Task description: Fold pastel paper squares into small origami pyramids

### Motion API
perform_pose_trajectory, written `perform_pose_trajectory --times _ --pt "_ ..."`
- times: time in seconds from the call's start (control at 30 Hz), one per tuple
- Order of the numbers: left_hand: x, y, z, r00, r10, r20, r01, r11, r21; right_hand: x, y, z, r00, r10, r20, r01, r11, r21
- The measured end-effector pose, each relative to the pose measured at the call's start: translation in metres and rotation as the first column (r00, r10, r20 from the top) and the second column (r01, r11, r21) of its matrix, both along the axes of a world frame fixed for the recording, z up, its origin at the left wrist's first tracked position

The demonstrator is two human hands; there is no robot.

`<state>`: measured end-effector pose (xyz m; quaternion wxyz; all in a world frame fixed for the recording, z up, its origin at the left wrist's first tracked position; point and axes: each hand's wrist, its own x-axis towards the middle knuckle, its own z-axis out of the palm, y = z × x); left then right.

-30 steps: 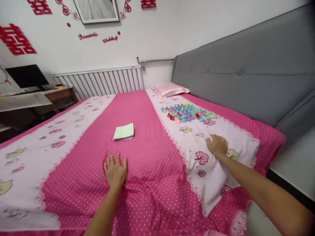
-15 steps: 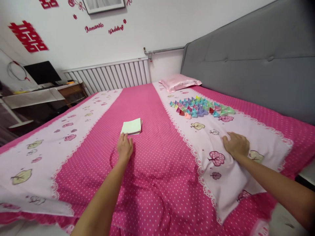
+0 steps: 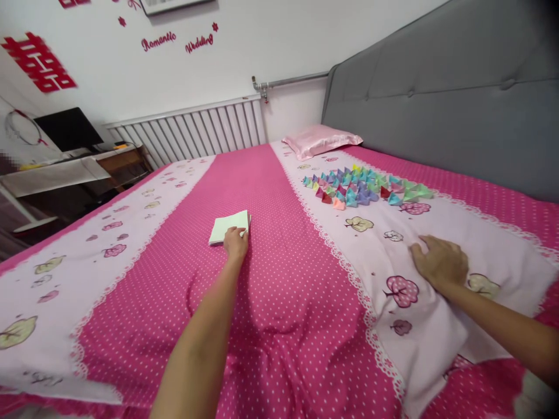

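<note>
A small stack of square paper (image 3: 225, 224), pale green on top, lies on the pink dotted part of the bedspread. My left hand (image 3: 236, 242) is at the stack's front right corner, its fingers bent and pinched at the top paper's edge. How many sheets they grip is hidden. Leaning on the white printed band of the bedspread, my right hand (image 3: 441, 262) holds nothing; its thumb is apart from the fingers. Beyond it stand several folded paper pieces (image 3: 360, 187) in many colours, grouped in rows.
A pink pillow (image 3: 322, 141) lies at the far end near the grey headboard (image 3: 437, 105). Behind the bed are a white radiator (image 3: 187, 134) and a pipe. At the far left a desk (image 3: 56, 177) carries a black monitor (image 3: 70, 129). The bedspread is wrinkled close to me.
My left hand has moved from the stack's front left corner to its front right, and its fingers have bent in. My right hand still rests on the bed. The view has shifted slightly.
</note>
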<state>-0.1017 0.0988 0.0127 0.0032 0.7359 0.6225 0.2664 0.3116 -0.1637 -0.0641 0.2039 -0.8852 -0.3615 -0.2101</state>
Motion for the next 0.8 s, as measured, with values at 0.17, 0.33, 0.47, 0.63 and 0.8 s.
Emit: perform_pose_trajectory --times 0.17,0.33,0.47,0.63,0.8 --pt "0.005 0.004 -0.004 1.0 0.013 0.01 -0.013 0.999 -0.036 0.001 0.001 -0.002 1.0 -0.004 0.004 0.004 1.0 0.0" --pt "0.002 0.004 -0.005 0.998 0.03 0.047 -0.03 0.999 -0.016 0.0 0.001 0.0 1.0 -0.005 -0.007 0.005 1.0 0.002" --pt "0.001 0.0 0.002 0.994 0.031 0.103 -0.036 0.998 0.044 -0.002 0.001 0.003 1.0 0.003 -0.016 -0.003 1.0 0.005" --pt "0.014 -0.018 0.021 0.984 -0.009 0.18 -0.02 0.987 0.16 -0.003 0.001 0.003 1.0 0.002 -0.027 -0.002 1.0 0.023" --pt "0.056 -0.06 0.023 0.967 -0.162 0.195 0.119 0.97 0.212 -0.003 0.001 0.003 0.999 0.013 -0.039 -0.011 0.999 0.046"
